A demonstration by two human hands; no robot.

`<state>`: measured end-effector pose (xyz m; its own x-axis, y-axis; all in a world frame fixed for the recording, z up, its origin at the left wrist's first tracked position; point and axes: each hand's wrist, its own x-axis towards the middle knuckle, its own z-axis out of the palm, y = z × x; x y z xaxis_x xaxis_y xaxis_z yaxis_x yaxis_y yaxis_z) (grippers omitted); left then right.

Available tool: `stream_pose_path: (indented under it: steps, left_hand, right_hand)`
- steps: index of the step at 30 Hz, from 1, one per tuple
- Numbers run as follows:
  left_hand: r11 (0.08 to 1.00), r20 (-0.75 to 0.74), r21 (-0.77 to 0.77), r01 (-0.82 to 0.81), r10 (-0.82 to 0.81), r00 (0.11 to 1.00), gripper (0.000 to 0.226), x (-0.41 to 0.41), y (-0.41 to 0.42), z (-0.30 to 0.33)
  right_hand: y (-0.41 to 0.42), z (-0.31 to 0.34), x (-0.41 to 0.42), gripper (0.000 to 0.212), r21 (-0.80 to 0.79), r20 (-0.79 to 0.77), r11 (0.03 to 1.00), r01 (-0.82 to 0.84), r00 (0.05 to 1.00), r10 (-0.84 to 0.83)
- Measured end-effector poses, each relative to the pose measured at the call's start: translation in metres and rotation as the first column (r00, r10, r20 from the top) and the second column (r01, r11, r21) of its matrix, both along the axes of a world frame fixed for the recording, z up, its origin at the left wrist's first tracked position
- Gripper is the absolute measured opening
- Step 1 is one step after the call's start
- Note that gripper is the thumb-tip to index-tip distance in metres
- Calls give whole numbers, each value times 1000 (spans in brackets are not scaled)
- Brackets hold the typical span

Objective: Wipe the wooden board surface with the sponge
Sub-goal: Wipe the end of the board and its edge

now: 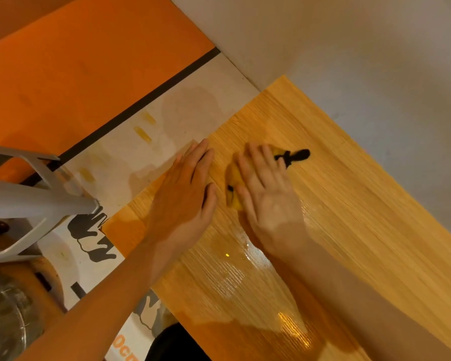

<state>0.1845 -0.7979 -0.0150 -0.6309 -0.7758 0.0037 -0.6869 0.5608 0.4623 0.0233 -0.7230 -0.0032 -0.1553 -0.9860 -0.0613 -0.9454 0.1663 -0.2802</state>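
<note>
Both hands (185, 194) (268, 196) lie flat, fingers (255, 157) extended.

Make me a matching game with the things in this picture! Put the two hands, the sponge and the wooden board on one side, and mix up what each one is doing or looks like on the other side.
Things:
1. left hand
2. right hand
3. sponge
4. wooden board

Descriptions:
A. yellow with black marks, mostly hidden under a palm
B. lies flat with straight fingers on the board's edge, holding nothing
C. shiny wet streaks on its near part
D. presses down on top of the sponge

Right pairs: 1-B, 2-D, 3-A, 4-C
</note>
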Motion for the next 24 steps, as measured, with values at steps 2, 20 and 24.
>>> stream_pose_path:
  steps: [2,20,24]
  left_hand:
    - [1000,5,13,7,-8,1000,54,0,-1,2]
    - [984,49,-49,-169,171,984,59,56,44,-5]
    - [984,59,-61,-169,173,983,59,56,45,-4]
  right_hand:
    - [-6,3,-14,54,-28,36,998,-65,997,66]
    - [-67,9,-47,48,-51,85,960,276,959,-271]
    - [-52,2,35,48,-97,140,984,149,981,-135]
